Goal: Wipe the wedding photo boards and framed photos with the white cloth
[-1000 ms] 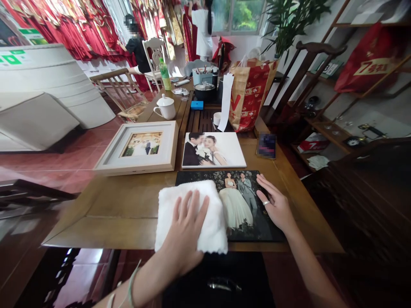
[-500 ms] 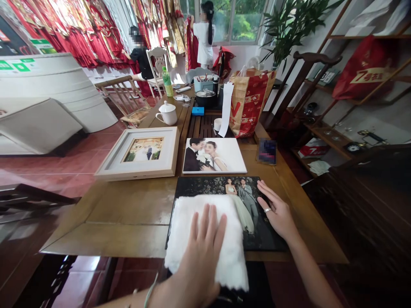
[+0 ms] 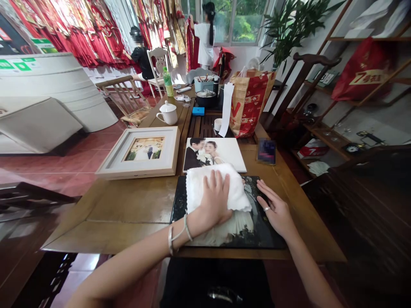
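Note:
My left hand [image 3: 215,200] lies flat, fingers spread, on a folded white cloth [image 3: 196,185]. Under the cloth is a dark photo panel [image 3: 263,233] showing a couple, one in a pale dress; the cloth hides much of its upper half. At the panel's right edge rests my right hand [image 3: 276,213], a ring on one finger, its fingers stretched out and touching the border. The cloth's far edge overlaps the near side of a white wedding photo panel [image 3: 236,154]. A light wooden picture frame [image 3: 138,173] with a small photo lies to the left.
A phone [image 3: 266,152] lies on the wooden table [image 3: 128,205], right of the panels. Farther back are a white lidded cup [image 3: 168,113], a red-and-brown paper bag [image 3: 250,102], a blue box [image 3: 198,111] and a green bottle [image 3: 167,82]. Two people are near hanging red garments.
My left hand and the cloth have slid away from me, up the dark panel, uncovering its lower part. My right hand stays at the right edge.

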A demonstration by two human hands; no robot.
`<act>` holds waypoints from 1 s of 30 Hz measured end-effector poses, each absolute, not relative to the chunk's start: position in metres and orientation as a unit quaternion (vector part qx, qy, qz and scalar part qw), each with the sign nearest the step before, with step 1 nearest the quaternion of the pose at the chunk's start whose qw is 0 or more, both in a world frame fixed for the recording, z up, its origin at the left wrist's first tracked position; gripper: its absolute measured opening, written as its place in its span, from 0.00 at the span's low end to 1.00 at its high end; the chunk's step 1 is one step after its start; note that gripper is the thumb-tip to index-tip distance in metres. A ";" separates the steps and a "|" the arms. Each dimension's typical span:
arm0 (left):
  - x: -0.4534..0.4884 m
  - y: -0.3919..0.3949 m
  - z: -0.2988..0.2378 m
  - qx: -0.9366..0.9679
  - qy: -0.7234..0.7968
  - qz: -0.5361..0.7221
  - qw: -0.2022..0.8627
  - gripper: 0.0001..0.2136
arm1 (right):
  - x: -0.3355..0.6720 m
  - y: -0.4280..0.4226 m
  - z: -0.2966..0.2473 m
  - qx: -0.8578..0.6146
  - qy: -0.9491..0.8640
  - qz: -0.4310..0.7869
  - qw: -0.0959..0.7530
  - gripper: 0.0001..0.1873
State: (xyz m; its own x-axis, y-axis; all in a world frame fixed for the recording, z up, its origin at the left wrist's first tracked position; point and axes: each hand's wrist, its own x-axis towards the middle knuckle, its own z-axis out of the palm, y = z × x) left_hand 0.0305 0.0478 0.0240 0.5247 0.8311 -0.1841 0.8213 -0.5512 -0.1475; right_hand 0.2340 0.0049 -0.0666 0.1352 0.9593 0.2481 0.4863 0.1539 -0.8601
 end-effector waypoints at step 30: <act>0.058 -0.018 0.009 -0.906 -0.401 0.090 0.099 0.53 | 0.232 0.005 -0.062 -0.580 -0.605 0.270 0.474 0.23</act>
